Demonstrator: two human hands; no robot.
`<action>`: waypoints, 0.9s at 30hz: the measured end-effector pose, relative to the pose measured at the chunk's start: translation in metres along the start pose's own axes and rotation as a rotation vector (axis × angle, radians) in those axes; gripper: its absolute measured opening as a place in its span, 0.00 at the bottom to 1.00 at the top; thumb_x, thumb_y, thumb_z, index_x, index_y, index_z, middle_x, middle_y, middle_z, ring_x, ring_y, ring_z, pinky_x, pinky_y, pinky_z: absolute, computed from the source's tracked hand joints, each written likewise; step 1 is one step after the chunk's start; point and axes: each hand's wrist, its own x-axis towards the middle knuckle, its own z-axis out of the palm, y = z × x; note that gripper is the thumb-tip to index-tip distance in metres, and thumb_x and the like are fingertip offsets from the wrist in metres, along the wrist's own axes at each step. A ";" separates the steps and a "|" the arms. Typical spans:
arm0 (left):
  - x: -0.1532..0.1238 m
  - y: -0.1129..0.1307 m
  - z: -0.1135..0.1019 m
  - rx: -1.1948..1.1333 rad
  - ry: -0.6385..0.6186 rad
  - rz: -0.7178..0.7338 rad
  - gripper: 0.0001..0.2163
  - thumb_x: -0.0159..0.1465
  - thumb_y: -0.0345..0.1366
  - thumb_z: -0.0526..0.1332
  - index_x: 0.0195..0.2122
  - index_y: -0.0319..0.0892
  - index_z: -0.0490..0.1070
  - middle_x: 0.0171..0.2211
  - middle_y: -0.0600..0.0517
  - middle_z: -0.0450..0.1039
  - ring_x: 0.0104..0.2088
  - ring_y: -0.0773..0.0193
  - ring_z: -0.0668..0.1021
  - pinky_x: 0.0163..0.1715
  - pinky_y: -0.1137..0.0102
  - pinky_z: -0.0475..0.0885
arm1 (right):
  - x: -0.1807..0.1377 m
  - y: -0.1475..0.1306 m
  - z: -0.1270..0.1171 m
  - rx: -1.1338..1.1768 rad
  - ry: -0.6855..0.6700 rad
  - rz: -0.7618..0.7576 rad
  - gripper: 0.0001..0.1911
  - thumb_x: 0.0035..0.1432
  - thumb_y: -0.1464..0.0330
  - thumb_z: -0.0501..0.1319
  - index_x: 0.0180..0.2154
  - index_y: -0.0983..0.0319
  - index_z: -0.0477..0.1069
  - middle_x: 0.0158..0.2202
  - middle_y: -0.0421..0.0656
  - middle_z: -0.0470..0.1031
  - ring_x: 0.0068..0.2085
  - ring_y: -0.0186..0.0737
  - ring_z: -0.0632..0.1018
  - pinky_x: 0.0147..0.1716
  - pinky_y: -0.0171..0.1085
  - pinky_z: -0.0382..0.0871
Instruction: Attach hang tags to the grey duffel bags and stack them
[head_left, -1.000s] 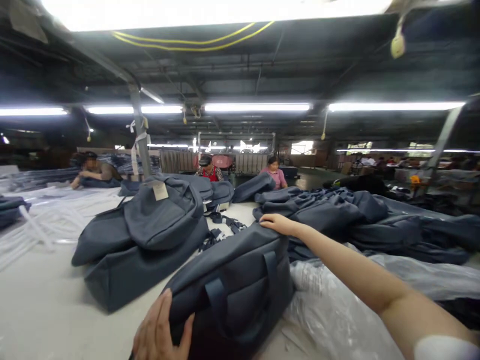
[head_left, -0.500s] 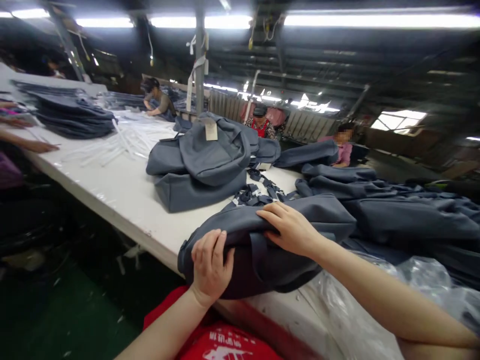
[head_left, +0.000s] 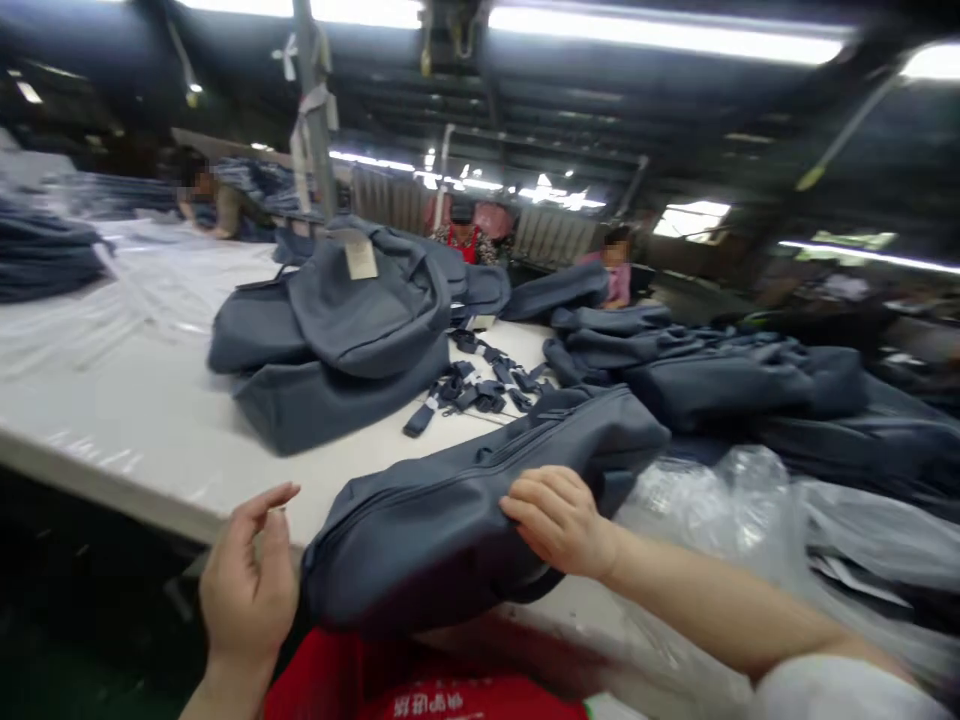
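While the right hand [head_left: 559, 520] grasps the bag [head_left: 442, 530], the left hand [head_left: 251, 585] (released, half-curled) should preferably support its end.

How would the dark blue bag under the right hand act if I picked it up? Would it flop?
The dark blue bag would probably flop a little: its side dips and bulges softly near the right hand. It probably wouldn't roll easily, being long and uneven. It likely won't break, as it looks like cloth.

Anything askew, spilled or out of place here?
No damage or spill stands out. Dark straps lie jumbled beyond the bag the right hand holds, and clear plastic lies crumpled beside that bag; both look untidy.
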 end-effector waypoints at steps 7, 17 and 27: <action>0.062 0.130 0.053 -0.062 -0.552 0.573 0.16 0.65 0.50 0.54 0.46 0.48 0.72 0.45 0.50 0.76 0.45 0.54 0.77 0.49 0.63 0.69 | 0.000 -0.004 -0.015 -0.073 -0.003 -0.109 0.08 0.64 0.70 0.56 0.38 0.65 0.74 0.36 0.42 0.77 0.38 0.34 0.74 0.39 0.34 0.66; 0.055 0.237 0.177 0.143 -1.253 0.632 0.23 0.69 0.50 0.42 0.26 0.43 0.68 0.28 0.49 0.75 0.30 0.58 0.76 0.31 0.67 0.64 | -0.005 0.005 -0.040 -0.132 -0.089 -0.169 0.08 0.64 0.67 0.56 0.38 0.64 0.72 0.33 0.40 0.73 0.33 0.31 0.72 0.33 0.34 0.64; 0.060 0.238 0.174 0.378 -0.974 0.770 0.21 0.66 0.47 0.45 0.23 0.43 0.66 0.25 0.48 0.73 0.28 0.58 0.73 0.29 0.65 0.55 | -0.011 0.027 -0.044 -0.166 -0.078 -0.116 0.12 0.66 0.67 0.53 0.30 0.62 0.69 0.28 0.38 0.69 0.31 0.34 0.70 0.31 0.36 0.63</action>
